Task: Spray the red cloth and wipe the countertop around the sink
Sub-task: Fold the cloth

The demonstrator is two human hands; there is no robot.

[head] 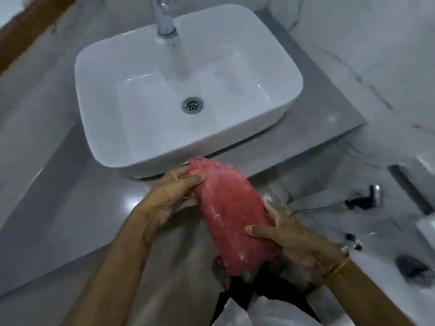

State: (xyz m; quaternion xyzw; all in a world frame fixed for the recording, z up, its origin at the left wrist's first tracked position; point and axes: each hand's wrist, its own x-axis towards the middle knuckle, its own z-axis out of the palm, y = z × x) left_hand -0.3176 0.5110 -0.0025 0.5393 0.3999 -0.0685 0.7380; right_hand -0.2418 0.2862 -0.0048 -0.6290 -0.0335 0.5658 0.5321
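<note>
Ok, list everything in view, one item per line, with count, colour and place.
sink: one, white, on the countertop, centre
tap: one, chrome, above the sink's far edge
drain: one, metal, in the sink's floor
countertop: one, grey, around the sink
red cloth: one, held in front of the sink
wristband: one, yellow, on the right wrist
left hand: one, grip on the cloth's far end
right hand: one, grip on the cloth's near side
</note>
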